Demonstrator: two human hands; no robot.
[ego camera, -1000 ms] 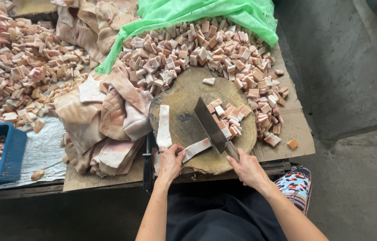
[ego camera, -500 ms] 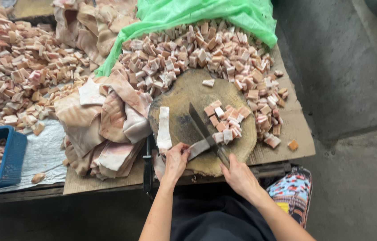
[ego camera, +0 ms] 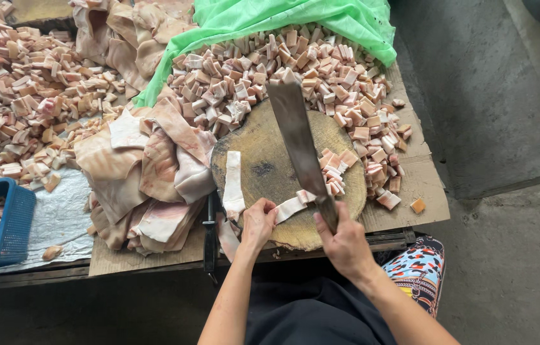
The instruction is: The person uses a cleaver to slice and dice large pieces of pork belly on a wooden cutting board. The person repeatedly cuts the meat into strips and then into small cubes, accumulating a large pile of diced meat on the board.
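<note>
Left hand (ego camera: 258,223) pins the pork strip (ego camera: 294,206) on the round chopping block (ego camera: 263,169), strip running rightward toward the right hand (ego camera: 344,241), which grips the raised cleaver (ego camera: 298,144)

A round wooden chopping block (ego camera: 263,160) was set on a flat cardboard sheet (ego camera: 426,182), with a heap of cubed pink meat (ego camera: 270,70) behind it, folded pale skin slabs (ego camera: 148,172) left, and a blue plastic basket (ego camera: 11,220) farther left.
</note>
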